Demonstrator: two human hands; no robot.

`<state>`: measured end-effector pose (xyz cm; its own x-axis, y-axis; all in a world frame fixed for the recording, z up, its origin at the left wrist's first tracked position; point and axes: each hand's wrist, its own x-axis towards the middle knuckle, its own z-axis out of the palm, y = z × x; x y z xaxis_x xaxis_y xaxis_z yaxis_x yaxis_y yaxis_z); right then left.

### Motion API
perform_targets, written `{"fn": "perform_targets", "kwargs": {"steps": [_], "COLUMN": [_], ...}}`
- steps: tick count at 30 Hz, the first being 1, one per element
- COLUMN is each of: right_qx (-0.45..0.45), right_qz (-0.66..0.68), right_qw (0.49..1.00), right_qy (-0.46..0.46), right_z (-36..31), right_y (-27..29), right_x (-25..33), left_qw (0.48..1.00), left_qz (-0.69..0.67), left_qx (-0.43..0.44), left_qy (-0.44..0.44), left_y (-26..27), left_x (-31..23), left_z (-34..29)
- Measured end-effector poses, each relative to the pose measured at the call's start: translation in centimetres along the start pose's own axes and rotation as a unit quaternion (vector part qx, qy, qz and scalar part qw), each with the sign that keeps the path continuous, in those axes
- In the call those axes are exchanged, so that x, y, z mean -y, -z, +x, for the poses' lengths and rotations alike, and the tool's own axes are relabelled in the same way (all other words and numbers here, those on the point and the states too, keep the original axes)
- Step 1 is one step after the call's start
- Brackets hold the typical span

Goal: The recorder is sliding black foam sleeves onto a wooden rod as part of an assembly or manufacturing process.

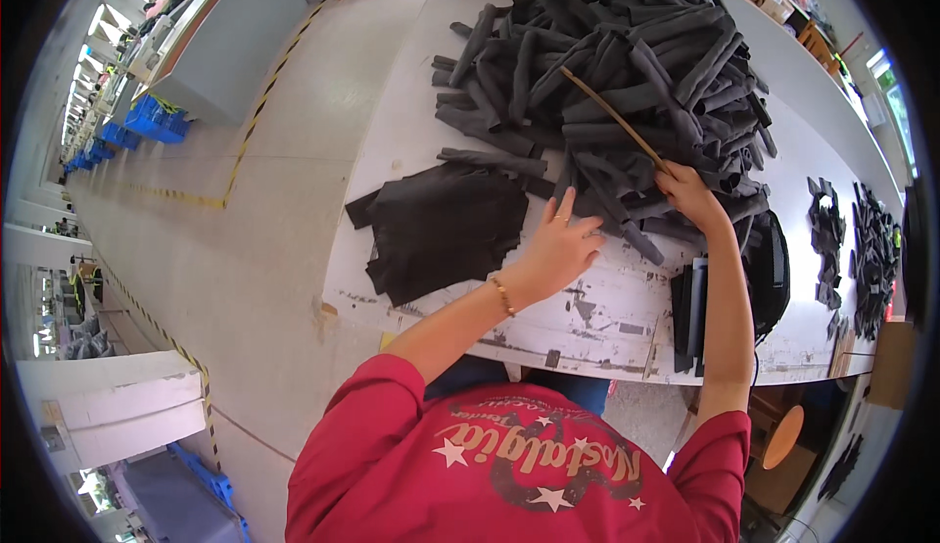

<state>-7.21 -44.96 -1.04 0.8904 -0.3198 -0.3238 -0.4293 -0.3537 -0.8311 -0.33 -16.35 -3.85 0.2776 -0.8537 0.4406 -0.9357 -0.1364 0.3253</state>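
A big heap of dark grey fabric tubes (pixel 627 73) covers the far part of the white table (pixel 392 146). My right hand (pixel 688 195) is closed round one end of a thin wooden stick (pixel 617 115), which slants up and left across the heap. At the heap's near edge, my left hand (pixel 561 249) has its fingers spread and seems to hold nothing. Left of that hand lies a flat stack of dark fabric pieces (pixel 446 225). Whether the left fingertips touch a tube I cannot tell.
Folded dark strips (pixel 690 313) and a black bag-like object (pixel 769 274) lie near my right forearm. Further right are more dark fabric piles (pixel 874 259). An orange round stool seat (pixel 783 437) stands below the table's right edge. Blue crates (pixel 157 119) stand across the aisle.
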Motion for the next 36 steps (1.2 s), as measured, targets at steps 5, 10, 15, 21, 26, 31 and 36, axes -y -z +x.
{"fn": "perform_targets", "kwargs": {"steps": [5, 10, 15, 21, 26, 31, 36], "right_qx": [-0.102, -0.097, -0.081, -0.160, -0.144, -0.122, -0.067], "right_qz": [-0.146, -0.029, -0.003, -0.144, -0.248, -0.288, -0.122], "right_qw": [0.976, 0.993, 0.992, 0.951, 0.917, 0.899, 0.960], "right_qy": [0.127, 0.056, 0.098, 0.221, 0.279, 0.307, 0.243], "right_z": [-7.0, -13.1, -16.7, -18.9, -18.8, -18.1, -16.5], "right_y": [-3.4, -7.6, -12.1, -12.7, -11.9, -13.5, -19.9], "right_x": [1.0, 1.0, -0.5, 1.5, 3.0, 4.1, 4.3], "left_qw": [0.985, 0.983, 0.980, 0.921, 0.873, 0.892, 0.981], "left_qz": [-0.007, 0.048, -0.058, -0.280, -0.377, -0.373, -0.180], "left_qx": [-0.110, -0.096, -0.075, -0.022, 0.007, 0.038, 0.068], "left_qy": [0.131, 0.147, 0.177, 0.270, 0.311, 0.251, 0.021], "left_y": [5.5, 5.7, 7.7, 11.3, 12.7, 13.0, 11.0], "left_x": [3.9, 7.8, 7.3, 7.4, 7.3, 4.7, -1.9], "left_z": [-5.6, -8.4, -8.7, -9.4, -9.7, -8.4, -7.0]}}
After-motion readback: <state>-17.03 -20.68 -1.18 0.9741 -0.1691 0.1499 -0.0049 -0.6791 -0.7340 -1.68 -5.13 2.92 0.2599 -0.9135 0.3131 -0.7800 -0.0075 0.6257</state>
